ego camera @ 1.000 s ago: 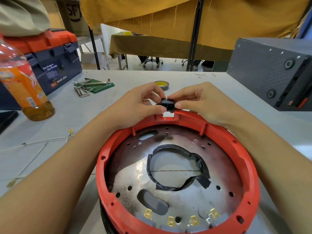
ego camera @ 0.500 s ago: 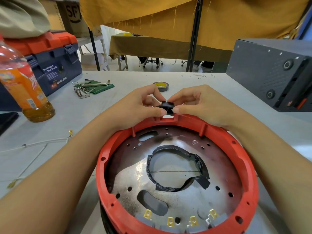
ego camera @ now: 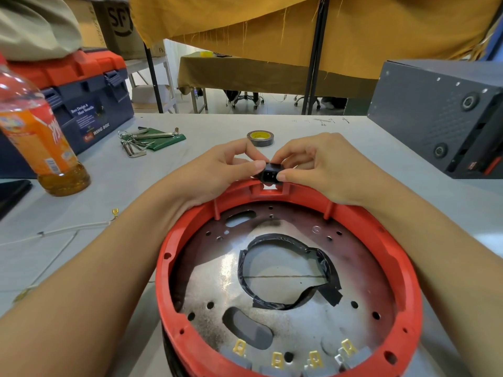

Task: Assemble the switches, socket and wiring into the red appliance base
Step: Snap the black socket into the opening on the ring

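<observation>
The round red appliance base point(ego camera: 187, 235) lies open side up in front of me, with a perforated metal plate and a black-taped central hole inside. A small black socket point(ego camera: 271, 173) sits just above the rectangular notch in the base's far rim. My left hand point(ego camera: 226, 172) and my right hand point(ego camera: 315, 167) both pinch it by its sides, thumbs and forefingers closed on it. Its open face with metal pins points toward me. Several brass terminals point(ego camera: 276, 359) show along the near inner rim. A white wire point(ego camera: 62, 229) with brass lugs lies on the table at left.
An orange drink bottle point(ego camera: 40, 137) and a blue and red toolbox point(ego camera: 89, 104) stand at left. Hex keys on a green pouch point(ego camera: 148, 140) and a roll of tape point(ego camera: 260, 138) lie beyond the base. A dark grey metal box point(ego camera: 441, 112) stands at right.
Both hands have turned the socket slightly between the fingers, so its pinned face now shows toward me. It stays just above the rim notch.
</observation>
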### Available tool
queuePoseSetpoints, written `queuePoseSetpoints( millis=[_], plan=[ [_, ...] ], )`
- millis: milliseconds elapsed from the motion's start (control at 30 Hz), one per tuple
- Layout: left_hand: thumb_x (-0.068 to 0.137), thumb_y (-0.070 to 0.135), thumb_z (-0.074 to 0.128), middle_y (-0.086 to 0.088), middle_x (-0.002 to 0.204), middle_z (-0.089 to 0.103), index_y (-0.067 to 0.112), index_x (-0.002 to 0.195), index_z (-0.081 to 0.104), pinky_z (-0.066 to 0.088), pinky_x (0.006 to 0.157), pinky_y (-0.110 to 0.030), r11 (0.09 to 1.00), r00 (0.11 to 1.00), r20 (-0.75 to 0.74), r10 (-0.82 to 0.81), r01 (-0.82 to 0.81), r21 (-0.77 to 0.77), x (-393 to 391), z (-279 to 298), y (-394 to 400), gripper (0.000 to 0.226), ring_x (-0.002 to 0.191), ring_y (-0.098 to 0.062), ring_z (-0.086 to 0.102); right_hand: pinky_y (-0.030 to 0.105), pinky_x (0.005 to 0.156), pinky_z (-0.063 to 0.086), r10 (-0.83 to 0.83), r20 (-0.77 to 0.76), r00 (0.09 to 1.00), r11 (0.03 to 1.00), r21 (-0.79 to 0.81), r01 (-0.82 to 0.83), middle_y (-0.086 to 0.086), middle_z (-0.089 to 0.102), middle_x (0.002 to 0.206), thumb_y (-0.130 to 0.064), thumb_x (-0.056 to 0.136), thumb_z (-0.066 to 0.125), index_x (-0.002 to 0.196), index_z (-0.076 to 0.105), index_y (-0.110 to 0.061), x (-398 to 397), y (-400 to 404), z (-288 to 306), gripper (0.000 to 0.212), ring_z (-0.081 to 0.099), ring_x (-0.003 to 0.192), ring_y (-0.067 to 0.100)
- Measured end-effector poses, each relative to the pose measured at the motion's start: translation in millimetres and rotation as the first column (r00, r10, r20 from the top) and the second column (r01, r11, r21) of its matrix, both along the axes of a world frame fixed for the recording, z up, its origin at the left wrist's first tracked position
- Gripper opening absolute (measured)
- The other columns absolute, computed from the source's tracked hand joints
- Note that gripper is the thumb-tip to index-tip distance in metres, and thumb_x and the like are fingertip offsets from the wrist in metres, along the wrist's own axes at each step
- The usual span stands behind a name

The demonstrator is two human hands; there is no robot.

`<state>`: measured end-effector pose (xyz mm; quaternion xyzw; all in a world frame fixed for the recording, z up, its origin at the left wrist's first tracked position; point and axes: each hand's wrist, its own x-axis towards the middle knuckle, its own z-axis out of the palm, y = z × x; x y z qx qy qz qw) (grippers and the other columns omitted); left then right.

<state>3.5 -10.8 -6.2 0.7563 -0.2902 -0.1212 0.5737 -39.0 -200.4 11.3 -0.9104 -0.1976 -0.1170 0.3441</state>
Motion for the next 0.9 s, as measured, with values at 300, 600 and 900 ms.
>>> queuePoseSetpoints(
  millis=[300,600,900],
  plan=[
    [0.076,0.032,0.059,0.001,0.076,0.071,0.024,0.093,0.058,0.053,0.066,-0.025,0.999,0.993,-0.115,-0.013,0.017,0.028,5.7,-1.0,2.1,0.019,0.068,-0.017,0.062,0.026,0.084,0.053,-0.01,0.022,1.0,1.0,-0.021,0.01,0.007,0.071,0.089,-0.008,0.081,0.069,0.1,0.071,-0.012,-2.3,1.6,-0.1,0.019,0.068,0.086,0.011],
    [0.076,0.042,0.058,0.009,0.076,0.072,0.025,0.092,0.061,0.053,0.069,-0.02,0.992,0.998,-0.059,0.029,-0.021,0.126,5.4,-1.5,1.3,0.024,0.067,-0.007,0.065,0.031,0.083,0.052,0.003,-0.007,1.0,0.994,-0.105,-0.004,0.003,0.068,0.091,-0.013,0.085,0.063,0.104,0.065,-0.018,-2.4,1.7,-0.4,0.02,0.068,0.078,0.016],
    [0.07,0.047,0.058,-0.01,0.096,0.07,0.019,0.091,0.069,0.046,0.096,-0.041,0.982,0.998,-0.011,0.067,-0.064,0.177,-0.5,2.5,0.4,0.036,0.086,-0.016,0.062,0.041,0.083,0.05,0.048,0.08,0.996,0.978,-0.207,-0.03,0.009,0.071,0.091,-0.017,0.087,0.066,0.11,0.071,-0.019,-0.2,6.0,4.7,0.024,0.064,0.086,0.022]
  ],
)
